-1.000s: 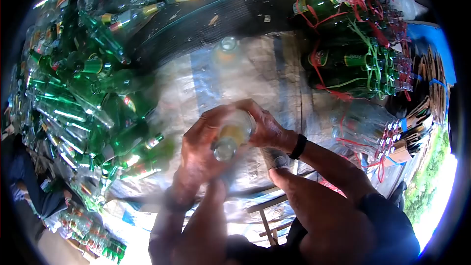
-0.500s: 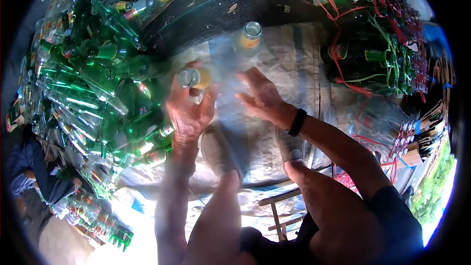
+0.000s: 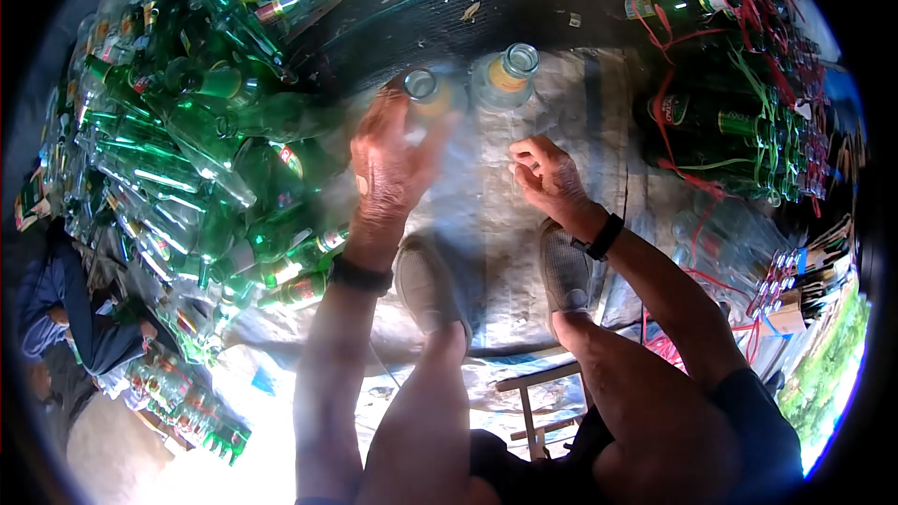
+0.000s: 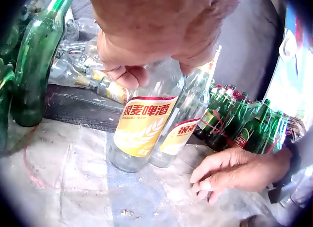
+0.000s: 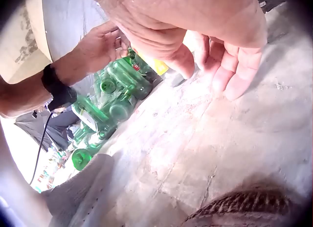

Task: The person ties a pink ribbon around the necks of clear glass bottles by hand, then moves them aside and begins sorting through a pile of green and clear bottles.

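My left hand (image 3: 386, 161) holds a clear glass beer bottle (image 4: 142, 126) with a yellow and red label by its upper part, fingers on one side and thumb on the other. In the left wrist view the bottle stands upright on the pale sheet, its neck hidden by the hand. Close beside it stands a second clear beer bottle (image 3: 506, 84) with the same kind of label. My right hand (image 3: 552, 178) hovers over the sheet (image 3: 505, 243) nearer my body, its fingers loosely bent and holding nothing.
Green bottles (image 3: 281, 196) lie heaped at the left, with clear bottles (image 3: 309, 0) along the back. Bundles of green bottles (image 3: 711, 117) tied with red string (image 3: 666, 98) lie at the right, near bundled clear bottles (image 3: 720, 238). My shoes (image 3: 426, 281) rest on the sheet's near part.
Both hands were together around a bottle near my body. The left hand has carried it forward beside the other standing bottle, while the right hand let go and moved right.
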`<state>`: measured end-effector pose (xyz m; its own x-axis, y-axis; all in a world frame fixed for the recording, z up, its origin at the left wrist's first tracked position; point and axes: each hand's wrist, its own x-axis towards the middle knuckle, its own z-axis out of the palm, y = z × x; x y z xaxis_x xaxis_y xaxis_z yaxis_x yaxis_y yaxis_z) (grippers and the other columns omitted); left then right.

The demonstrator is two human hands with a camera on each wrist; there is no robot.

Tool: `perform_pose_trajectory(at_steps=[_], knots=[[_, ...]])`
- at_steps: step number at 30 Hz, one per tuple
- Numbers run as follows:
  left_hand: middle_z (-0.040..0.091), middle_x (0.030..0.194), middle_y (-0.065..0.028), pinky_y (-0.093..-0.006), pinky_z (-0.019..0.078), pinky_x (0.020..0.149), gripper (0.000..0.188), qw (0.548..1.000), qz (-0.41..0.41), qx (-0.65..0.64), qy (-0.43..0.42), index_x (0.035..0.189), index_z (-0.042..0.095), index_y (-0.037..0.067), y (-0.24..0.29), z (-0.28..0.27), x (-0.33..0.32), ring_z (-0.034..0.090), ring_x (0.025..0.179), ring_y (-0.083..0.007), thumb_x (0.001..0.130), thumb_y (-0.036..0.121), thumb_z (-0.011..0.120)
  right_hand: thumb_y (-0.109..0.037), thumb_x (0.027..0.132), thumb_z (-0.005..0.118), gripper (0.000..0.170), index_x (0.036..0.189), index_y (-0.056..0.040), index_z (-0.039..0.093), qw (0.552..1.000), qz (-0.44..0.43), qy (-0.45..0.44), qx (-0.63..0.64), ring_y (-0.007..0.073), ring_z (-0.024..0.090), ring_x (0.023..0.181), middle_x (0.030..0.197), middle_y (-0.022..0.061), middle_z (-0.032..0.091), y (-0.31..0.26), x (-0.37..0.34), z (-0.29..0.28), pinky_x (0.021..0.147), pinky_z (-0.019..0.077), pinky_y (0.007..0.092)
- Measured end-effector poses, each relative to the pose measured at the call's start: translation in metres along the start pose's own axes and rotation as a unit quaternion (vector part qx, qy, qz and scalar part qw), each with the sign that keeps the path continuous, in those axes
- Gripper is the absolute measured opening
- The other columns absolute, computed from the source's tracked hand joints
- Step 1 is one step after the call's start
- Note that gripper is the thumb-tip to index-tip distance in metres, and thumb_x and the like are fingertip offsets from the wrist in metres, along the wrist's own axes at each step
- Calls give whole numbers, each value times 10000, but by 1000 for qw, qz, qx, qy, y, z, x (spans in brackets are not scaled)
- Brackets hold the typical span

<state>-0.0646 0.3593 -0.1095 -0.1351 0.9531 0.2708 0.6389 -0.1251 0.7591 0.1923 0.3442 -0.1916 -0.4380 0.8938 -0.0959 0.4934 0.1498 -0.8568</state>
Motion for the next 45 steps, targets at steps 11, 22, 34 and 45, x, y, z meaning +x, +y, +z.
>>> perform_pose_trajectory(at_steps=[11,22,34,45], knots=[[690,1038,-38,-265,520,703,492,1000,2,13,-7,1265,692,70,6,0,4,505,699,-113,817,180,860,-188,834,803,622,1350,-60,478,999,5,17,-48,296,653,1035,1214,172,574,-10,51,-17,862,584,411],[676,1279,-164,-409,558,950,773,974,-189,-51,-117,1447,514,108,-29,26,-17,698,1110,-321,769,276,844,-308,747,867,724,1362,-84,556,999,-44,-17,17,340,612,1202,1331,159,561,11,94,-9,1032,516,423],[704,1198,-102,-372,566,863,590,983,-134,-53,-112,1341,579,119,-15,17,-22,706,1051,-250,822,252,826,-234,778,829,526,1244,-95,630,995,-46,-53,-66,316,572,1217,1206,109,634,-4,74,-10,1023,521,430],[689,1245,-81,-363,569,875,658,973,-175,-80,-125,1400,526,86,-27,22,-26,676,1118,-207,839,228,839,-143,752,850,654,1321,-77,535,987,-7,-84,138,352,605,1158,1244,155,568,46,78,5,980,535,425]])
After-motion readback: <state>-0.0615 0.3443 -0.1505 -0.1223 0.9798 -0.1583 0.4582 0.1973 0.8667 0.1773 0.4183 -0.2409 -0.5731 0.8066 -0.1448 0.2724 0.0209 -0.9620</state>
